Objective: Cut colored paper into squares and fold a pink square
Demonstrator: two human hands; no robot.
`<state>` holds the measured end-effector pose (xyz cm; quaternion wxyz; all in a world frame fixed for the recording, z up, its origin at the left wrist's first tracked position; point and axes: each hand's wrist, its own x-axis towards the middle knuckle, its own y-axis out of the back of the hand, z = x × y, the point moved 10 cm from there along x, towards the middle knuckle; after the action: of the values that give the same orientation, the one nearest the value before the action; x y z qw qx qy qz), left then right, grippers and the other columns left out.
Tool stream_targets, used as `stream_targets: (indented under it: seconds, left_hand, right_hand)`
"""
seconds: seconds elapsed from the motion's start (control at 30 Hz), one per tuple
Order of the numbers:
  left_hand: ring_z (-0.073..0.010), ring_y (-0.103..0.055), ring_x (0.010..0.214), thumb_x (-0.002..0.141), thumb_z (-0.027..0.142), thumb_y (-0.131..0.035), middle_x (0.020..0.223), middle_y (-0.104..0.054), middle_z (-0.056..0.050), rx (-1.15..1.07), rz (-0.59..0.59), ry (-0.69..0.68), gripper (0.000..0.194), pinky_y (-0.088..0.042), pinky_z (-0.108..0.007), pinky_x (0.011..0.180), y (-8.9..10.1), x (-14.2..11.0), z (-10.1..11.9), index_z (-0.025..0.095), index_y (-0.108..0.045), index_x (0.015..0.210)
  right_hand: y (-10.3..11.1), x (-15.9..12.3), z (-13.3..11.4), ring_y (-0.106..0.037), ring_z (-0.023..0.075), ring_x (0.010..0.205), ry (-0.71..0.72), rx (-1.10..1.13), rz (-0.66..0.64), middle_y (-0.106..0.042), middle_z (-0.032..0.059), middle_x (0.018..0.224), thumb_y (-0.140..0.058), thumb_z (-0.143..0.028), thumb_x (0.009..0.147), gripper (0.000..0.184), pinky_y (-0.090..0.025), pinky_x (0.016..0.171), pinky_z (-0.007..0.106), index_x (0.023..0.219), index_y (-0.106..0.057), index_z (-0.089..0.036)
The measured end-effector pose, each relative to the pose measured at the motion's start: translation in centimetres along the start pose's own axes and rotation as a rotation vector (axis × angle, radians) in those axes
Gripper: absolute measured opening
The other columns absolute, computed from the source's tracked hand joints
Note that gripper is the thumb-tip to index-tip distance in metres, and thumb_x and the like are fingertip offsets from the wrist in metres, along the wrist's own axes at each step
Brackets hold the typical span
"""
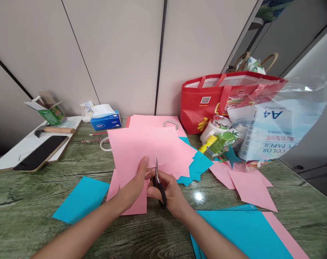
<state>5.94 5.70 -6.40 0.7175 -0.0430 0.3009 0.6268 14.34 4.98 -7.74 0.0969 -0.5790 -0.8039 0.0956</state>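
Observation:
My left hand (136,181) grips a sheet of pink paper (142,144) near its lower edge, thumb on top, and holds it raised over the table. In my right hand (167,190) is a pair of scissors (160,190) with black handles, its blades pointing away from me at the lower edge of the sheet. The fingers of both hands nearly meet there. Below and behind lie more pink pieces (139,207) and a fanned pile of blue paper pieces (201,163). A single blue piece (81,199) rests left of my left arm.
Blue sheets (233,230) lie under my right forearm, pink pieces (252,189) beyond them. At the back right stand a red bag (196,104), a plastic paper packet (271,133) and a yellow glue stick (207,144). A tissue box (105,121) and a phone (41,154) are at left.

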Motion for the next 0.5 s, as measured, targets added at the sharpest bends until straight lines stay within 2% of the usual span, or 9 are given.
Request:
stream_targets:
  seconds: [0.1, 0.2, 0.37, 0.5]
  left_hand:
    - [-0.0222, -0.065, 0.082, 0.072, 0.072, -0.020, 0.059, -0.070, -0.005, 0.030, -0.047, 0.059, 0.073, -0.044, -0.028, 0.084, -0.57, -0.36, -0.07, 0.021, -0.072, 0.078]
    - [-0.0224, -0.066, 0.072, 0.074, 0.069, -0.017, 0.044, -0.063, -0.004, 0.057, -0.038, 0.084, 0.072, -0.046, -0.027, 0.078, -0.63, -0.64, 0.17, 0.022, -0.072, 0.067]
    - [-0.0219, -0.065, 0.063, 0.073, 0.071, -0.019, 0.039, -0.060, -0.003, 0.058, -0.031, 0.105, 0.070, -0.047, -0.027, 0.074, -0.65, -0.89, 0.30, 0.024, -0.068, 0.055]
    - [-0.0241, -0.066, 0.073, 0.072, 0.072, -0.019, 0.050, -0.067, -0.007, 0.106, 0.011, 0.162, 0.072, -0.046, -0.030, 0.081, -0.22, -0.96, -0.40, 0.021, -0.070, 0.062]
  right_hand:
    - [0.10, 0.02, 0.37, -0.038, 0.0075, 0.051, 0.000, 0.005, 0.011, -0.047, -0.0049, 0.057, -0.071, -0.036, 0.063, 0.033, -0.028, 0.049, 0.022, 0.085, -0.056, -0.017]
    - [0.27, 0.06, 0.67, -0.038, 0.0071, 0.048, 0.003, -0.015, 0.029, -0.047, -0.0058, 0.054, -0.069, -0.034, 0.065, 0.029, -0.030, 0.047, 0.021, 0.085, -0.057, -0.017]
    - [0.42, 0.04, 0.78, -0.040, 0.0075, 0.044, 0.003, -0.027, 0.050, -0.045, -0.0073, 0.048, -0.066, -0.035, 0.068, 0.025, -0.032, 0.046, 0.021, 0.083, -0.057, -0.017]
    - [0.42, 0.05, 0.65, -0.041, 0.0074, 0.045, -0.012, -0.029, 0.058, -0.048, -0.0063, 0.051, -0.068, -0.036, 0.066, 0.031, -0.032, 0.046, 0.021, 0.086, -0.056, -0.016]
